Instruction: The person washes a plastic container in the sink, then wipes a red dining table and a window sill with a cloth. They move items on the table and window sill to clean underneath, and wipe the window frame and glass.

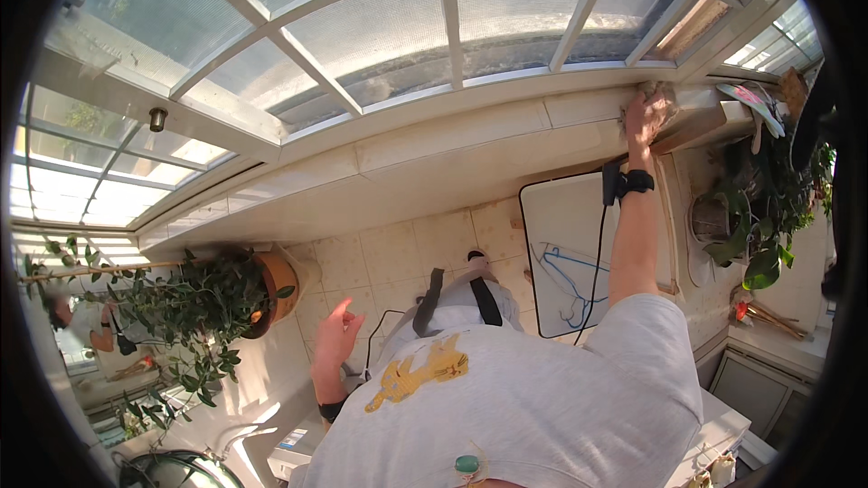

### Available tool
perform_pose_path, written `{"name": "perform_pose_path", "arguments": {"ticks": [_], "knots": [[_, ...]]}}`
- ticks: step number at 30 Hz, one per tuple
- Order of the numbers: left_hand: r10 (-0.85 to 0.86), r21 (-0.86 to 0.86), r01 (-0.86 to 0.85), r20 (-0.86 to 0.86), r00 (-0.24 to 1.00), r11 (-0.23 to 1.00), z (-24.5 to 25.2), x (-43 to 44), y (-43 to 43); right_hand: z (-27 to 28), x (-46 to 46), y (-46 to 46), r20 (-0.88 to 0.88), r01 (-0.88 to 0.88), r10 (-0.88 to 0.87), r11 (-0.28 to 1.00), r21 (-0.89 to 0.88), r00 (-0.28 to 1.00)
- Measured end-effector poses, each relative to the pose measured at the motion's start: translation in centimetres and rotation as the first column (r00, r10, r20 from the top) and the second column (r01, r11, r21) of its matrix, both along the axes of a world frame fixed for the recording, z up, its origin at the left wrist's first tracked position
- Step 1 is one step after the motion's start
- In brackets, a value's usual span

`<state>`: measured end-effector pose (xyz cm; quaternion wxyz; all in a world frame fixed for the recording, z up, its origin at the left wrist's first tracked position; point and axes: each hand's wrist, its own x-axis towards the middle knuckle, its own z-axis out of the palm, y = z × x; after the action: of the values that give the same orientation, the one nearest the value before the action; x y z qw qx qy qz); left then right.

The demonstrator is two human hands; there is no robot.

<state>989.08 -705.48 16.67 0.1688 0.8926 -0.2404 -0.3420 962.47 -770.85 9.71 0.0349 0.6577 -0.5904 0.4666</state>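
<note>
My right hand (pixel 646 114) is stretched out to the window sill (pixel 475 122) at the upper right, its fingers closed over a crumpled greyish cloth (pixel 661 96) pressed on the tiled ledge. A black strap with a small device sits on that wrist, and a black cable hangs from it. Down at the lower left, my left hand (pixel 337 333) hangs beside my body with its fingers apart and nothing in them. The window (pixel 447 27) with white bars and mesh rises above the sill.
A white table (pixel 569 217) with blue wire hangers (pixel 569 261) stands below my right arm. A trailing plant in an orange pot (pixel 278 288) is at the left; more potted plants (pixel 759 217) stand at the right. Sticks (pixel 773 318) lie on a ledge at the lower right.
</note>
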Motion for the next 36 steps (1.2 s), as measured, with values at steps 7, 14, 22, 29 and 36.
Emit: {"name": "perform_pose_path", "arguments": {"ticks": [7, 14, 22, 29, 36], "knots": [[0.205, -0.002, -0.205, -0.018, 0.979, 0.979, -0.9, -1.2, 7.8, -0.7, 24.6, 30.8, 0.084, -0.687, 0.685, 0.727, -0.002, 0.724], [0.23, -0.057, -0.233, -0.054, 0.972, 0.971, -0.1, -1.3, 8.1, 2.4, 38.5, 44.1, -0.046, -0.968, 0.969, 0.244, 0.05, 0.242], [0.199, -0.117, -0.193, 0.04, 0.979, 0.974, 0.5, 0.9, 7.3, 4.0, 24.8, 30.7, -0.155, -0.984, 0.988, 0.032, 0.178, 0.004], [0.455, -0.026, -0.455, 0.005, 0.89, 0.89, 0.8, -3.0, 10.1, 3.7, 28.6, 32.3, -0.278, -0.961, 0.942, -0.115, 0.253, -0.186], [0.658, -0.035, -0.66, -0.048, 0.751, 0.751, 2.0, -3.5, 13.8, 3.2, 49.6, 49.2, -0.23, -0.866, 0.848, -0.411, 0.285, -0.478]]}}
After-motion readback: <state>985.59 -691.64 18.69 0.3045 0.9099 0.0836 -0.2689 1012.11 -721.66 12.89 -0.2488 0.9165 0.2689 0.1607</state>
